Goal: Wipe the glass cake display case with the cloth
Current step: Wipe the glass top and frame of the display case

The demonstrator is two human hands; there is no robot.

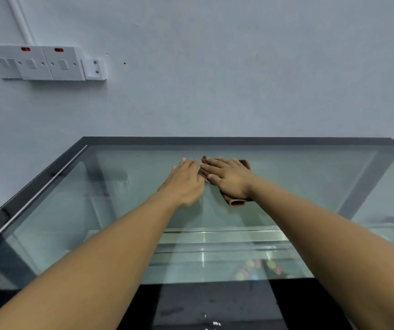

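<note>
At the bottom of the frame, the near glass of the display case (226, 244) appears untouched. Mid-frame, the brown cloth (235, 200) is pressed flat on the top pane under the right hand (229, 181), fingers spread, no grip closed; the left hand (185, 184) lies open beside it. Wiping is judged under way near the far edge.

shop | glass cake display case (215, 144) against wall; colourful sweets (257, 270) inside
</note>
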